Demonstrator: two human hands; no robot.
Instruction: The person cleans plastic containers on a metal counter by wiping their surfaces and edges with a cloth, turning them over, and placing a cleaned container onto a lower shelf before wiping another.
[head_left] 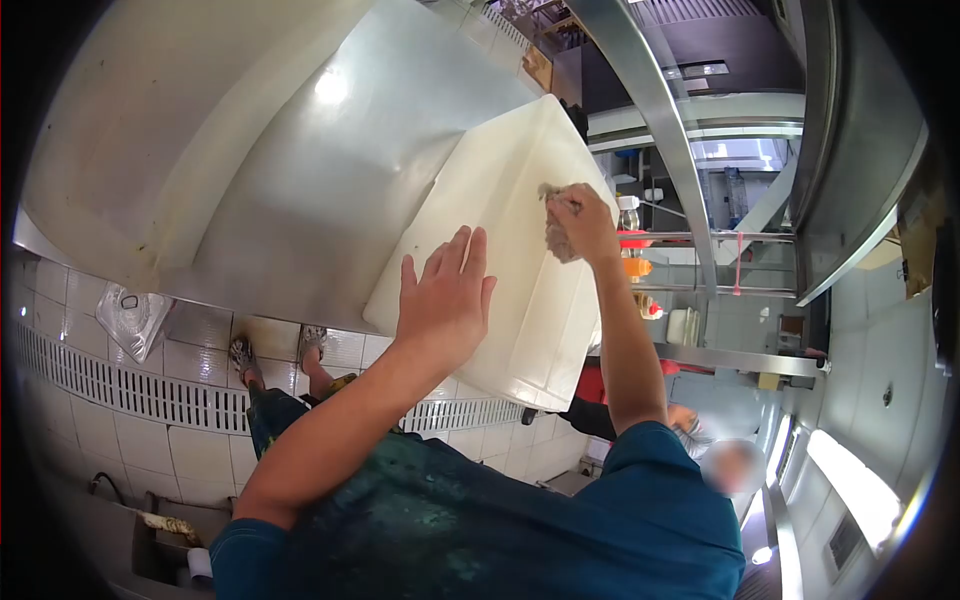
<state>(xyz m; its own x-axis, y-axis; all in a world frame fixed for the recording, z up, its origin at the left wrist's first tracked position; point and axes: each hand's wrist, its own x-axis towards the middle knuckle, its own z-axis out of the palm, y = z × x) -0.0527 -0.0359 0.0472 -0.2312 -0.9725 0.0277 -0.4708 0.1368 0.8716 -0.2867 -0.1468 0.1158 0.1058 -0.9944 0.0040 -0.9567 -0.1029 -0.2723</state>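
Right hand (588, 222): fingers bunching tightly, gripping a crumpled grey cloth (562, 245), which is appearing to touch the pale surface beneath it. Left hand (445, 305): fingers extending, hand spreading flat, holding nothing visible; it is overlapping the near side of the same surface, contact not confirmed.

White tub (520, 330): lying under and between both hands, tilting on the steel counter (300, 200). Which faces are showing, inner or outer, cannot be told.

Progress (judged): wiping is seeming to be under way, the cloth resting on the part of the tub beyond the left hand. No clear boundary is showing between treated and untreated areas, so the share done is remaining undetermined. Stretches around the left hand and below the right are lying away from the cloth; these may be needing a pass.

Containers: a larger white tub (130, 120) is standing well left of the left hand, carrying small dark specks; its contents are not showing. Just right of the right hand, a white-capped bottle (629, 215), an orange bottle (637, 267) and a red-capped bottle (648, 307) are sitting close together; fill levels are not reading clearly.
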